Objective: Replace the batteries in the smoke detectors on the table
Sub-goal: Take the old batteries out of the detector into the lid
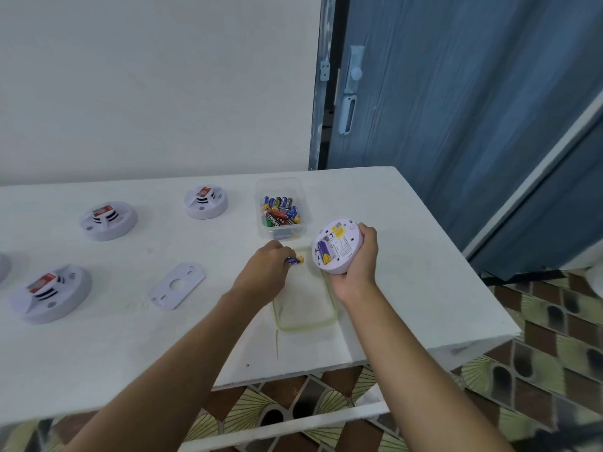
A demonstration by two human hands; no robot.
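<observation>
My right hand [360,265] grips a round white smoke detector [336,244], tilted with its back towards me; a blue and yellow battery sits in its open compartment. To the left of it my left hand [264,272] pinches a blue and yellow battery [295,260] just above the clear lid [305,308] lying flat on the table. Behind both hands stands a clear plastic box [281,208] holding several batteries. A white mounting plate [177,285] lies on the table left of my left arm.
Three more smoke detectors stand on the white table: back centre [205,202], back left [108,220] and front left [50,293]. Another shows partly at the far left edge [3,267]. The table's right edge [456,252] is close, beside a blue door [456,102].
</observation>
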